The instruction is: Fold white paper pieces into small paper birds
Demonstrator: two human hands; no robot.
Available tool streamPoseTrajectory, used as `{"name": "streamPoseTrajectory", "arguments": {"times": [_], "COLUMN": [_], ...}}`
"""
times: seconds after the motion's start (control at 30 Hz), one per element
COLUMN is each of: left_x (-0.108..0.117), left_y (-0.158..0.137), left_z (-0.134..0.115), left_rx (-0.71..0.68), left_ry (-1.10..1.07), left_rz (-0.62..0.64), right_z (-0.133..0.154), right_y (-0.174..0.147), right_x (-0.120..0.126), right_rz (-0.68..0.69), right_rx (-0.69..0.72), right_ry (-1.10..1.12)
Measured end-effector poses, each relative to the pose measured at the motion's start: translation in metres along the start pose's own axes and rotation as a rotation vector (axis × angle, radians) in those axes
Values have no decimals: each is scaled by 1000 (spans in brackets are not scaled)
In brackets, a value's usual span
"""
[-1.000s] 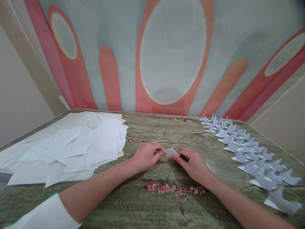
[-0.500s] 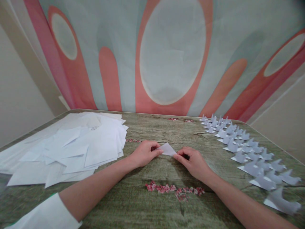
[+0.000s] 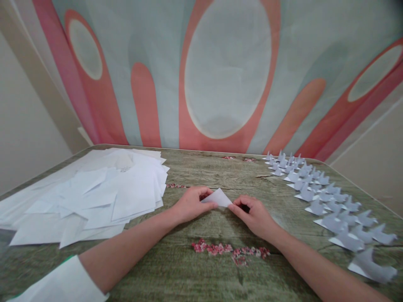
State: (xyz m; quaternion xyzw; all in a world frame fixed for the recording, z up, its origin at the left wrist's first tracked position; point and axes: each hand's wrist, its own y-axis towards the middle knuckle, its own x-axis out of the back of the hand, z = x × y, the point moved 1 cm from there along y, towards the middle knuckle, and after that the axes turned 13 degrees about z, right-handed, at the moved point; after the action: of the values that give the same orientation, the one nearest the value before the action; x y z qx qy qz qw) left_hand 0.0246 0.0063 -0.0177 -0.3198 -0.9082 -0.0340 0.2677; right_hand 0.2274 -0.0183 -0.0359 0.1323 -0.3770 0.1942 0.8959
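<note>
A small white folded paper [image 3: 219, 198], roughly triangular with its point facing away from me, is held between my two hands over the middle of the table. My left hand [image 3: 195, 203] has the paper's left side between thumb and fingers, the thumb lying along the near edge. At the right corner, my right hand [image 3: 250, 210] pinches the paper between thumb and index finger, its other fingers curled. How many layers the fold has, I cannot tell.
Loose white paper sheets [image 3: 135, 193] lie heaped on the left of the wood-patterned table [image 3: 176, 268]. Rows of folded white paper birds [image 3: 333, 222] stand along the right side. Pink flower prints [image 3: 217, 247] mark the tabletop. A patterned backdrop [image 3: 226, 63] rises behind the far edge.
My left hand's thumb has shifted slightly right along the paper's near edge, and more of the paper's left side shows. My right hand keeps its pinch in nearly the same place.
</note>
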Motion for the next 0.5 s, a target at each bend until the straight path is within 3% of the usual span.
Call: {"name": "streamPoseTrajectory", "arguments": {"times": [0.2,0.33,0.5], "left_x": [-4,-1,3], "left_y": [0,5,10], "left_z": [-4,3,15], "left_rx": [0,-8,79], "left_ry": [8,-199,-402], "left_rz": [-10,2,-88], "right_z": [3,-1,-6], "right_y": [1,1,2], "right_x": [-1,0,0], "right_rz": [14,-7,-66], "right_rx": [25,-29,-76], "right_ry": [0,96,218]}}
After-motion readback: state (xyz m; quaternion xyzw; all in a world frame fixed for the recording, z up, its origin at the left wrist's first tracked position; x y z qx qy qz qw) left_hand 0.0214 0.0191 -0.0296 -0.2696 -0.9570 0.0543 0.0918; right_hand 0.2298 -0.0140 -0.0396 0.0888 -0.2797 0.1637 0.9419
